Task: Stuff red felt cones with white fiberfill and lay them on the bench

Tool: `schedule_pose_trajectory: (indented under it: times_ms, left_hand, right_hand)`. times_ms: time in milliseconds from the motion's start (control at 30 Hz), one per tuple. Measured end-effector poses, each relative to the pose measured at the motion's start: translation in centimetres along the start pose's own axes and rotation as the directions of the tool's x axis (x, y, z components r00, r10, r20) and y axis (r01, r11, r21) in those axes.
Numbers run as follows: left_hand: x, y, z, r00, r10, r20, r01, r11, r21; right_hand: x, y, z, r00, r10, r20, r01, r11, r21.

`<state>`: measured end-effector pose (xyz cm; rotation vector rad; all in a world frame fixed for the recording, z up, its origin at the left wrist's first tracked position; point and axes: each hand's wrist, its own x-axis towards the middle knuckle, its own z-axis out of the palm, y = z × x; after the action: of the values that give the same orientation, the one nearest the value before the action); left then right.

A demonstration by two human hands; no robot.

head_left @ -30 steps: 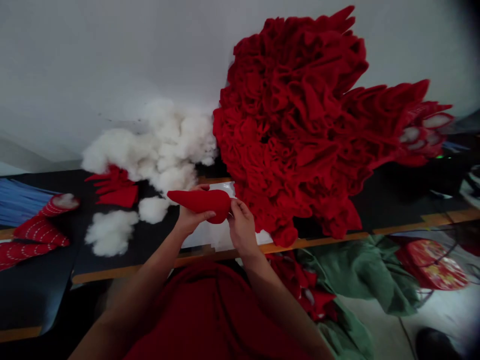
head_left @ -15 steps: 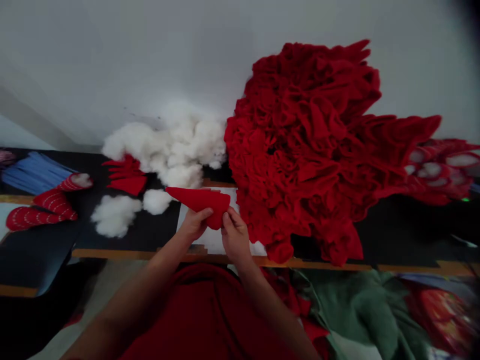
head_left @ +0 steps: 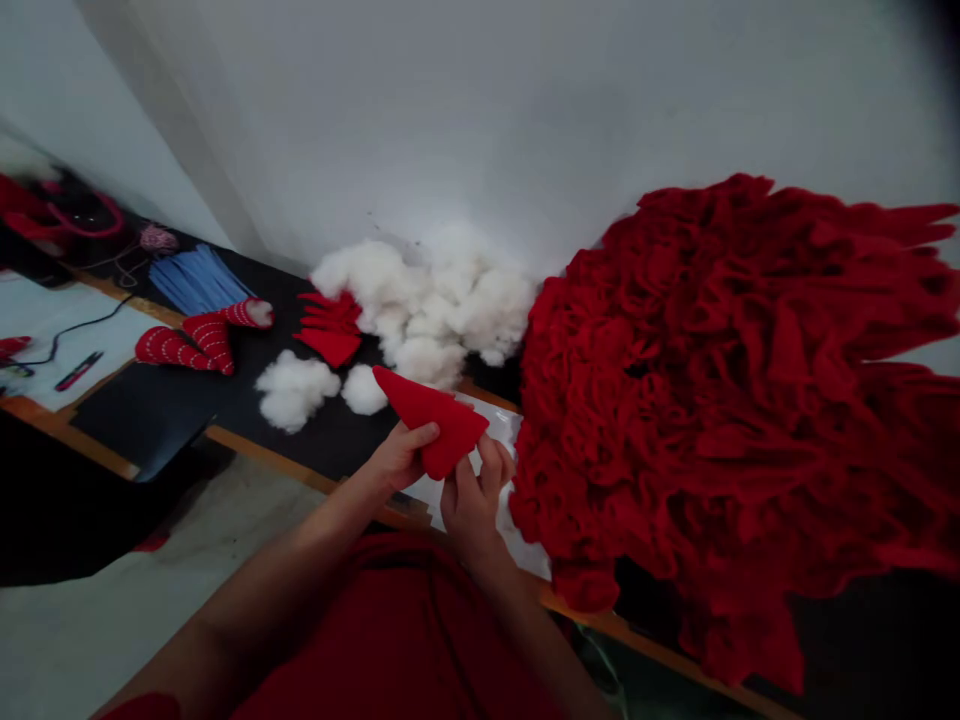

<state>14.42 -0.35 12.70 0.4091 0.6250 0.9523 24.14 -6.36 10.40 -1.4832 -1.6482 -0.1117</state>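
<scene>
A heap of red fabric point(head_left: 720, 400), a bank of white stuffing point(head_left: 442, 295), a red cone point(head_left: 427, 415) in two hands.
The view has swung left, so the heap now runs off the right edge; the stuffing lies beyond the cone. The cone, over the bench's near side, has turned — its tip points farther from the body. The left hand point(head_left: 403, 455) clamps its side; the right hand point(head_left: 476, 500) has fingers spread at its wide end, whether gripping I cannot tell — the work seems centred there.
</scene>
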Motion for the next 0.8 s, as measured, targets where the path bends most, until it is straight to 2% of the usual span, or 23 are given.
schedule_pose_trajectory:
  times_ms: [33,200,300,433,500,600,700,800]
  left_hand:
    - [0.0,0.3,-0.1,1.0,0.009,0.01,-0.009,1.0,-0.007]
    - [-0.1,0.7,-0.8,1.0,-0.014,0.012,0.014,1.0,0.003]
    - [0.0,1.1,-1.2,1.0,-0.02,0.01,0.02,1.0,0.019]
    - [0.2,1.8,-1.6,0.994,-0.053,0.096,0.054,0.998,-0.011]
    - [0.3,1.8,-2.0,0.991,-0.077,0.111,0.077,0.997,0.006]
    - [0.9,1.7,-2.8,0.995,-0.095,0.029,0.093,0.994,0.049]
    - [1.4,2.0,-3.3,0.997,-0.07,-0.042,0.07,0.998,0.005]
    - [1.7,2.6,-3.1,0.997,-0.078,-0.008,0.078,0.996,-0.039]
  right_hand:
    - [0.0,-0.3,0.1,1.0,-0.007,0.004,0.007,1.0,-0.001]
    - [1.0,-0.8,0.7,0.982,-0.011,0.189,0.01,1.0,0.006]
    - [1.8,-0.6,0.7,0.967,-0.017,0.255,-0.016,0.992,0.124]
    - [2.2,-0.5,0.5,0.941,-0.029,0.338,-0.069,0.959,0.275]
    - [2.2,-0.6,0.7,0.948,-0.04,0.316,-0.034,0.974,0.225]
    - [2.2,-0.8,1.1,0.963,-0.053,0.265,0.039,0.998,0.059]
    - [1.9,-1.1,1.3,0.965,-0.067,0.255,0.072,0.997,-0.01]
    - [1.2,-1.4,1.8,0.976,-0.068,0.205,0.075,0.997,-0.024]
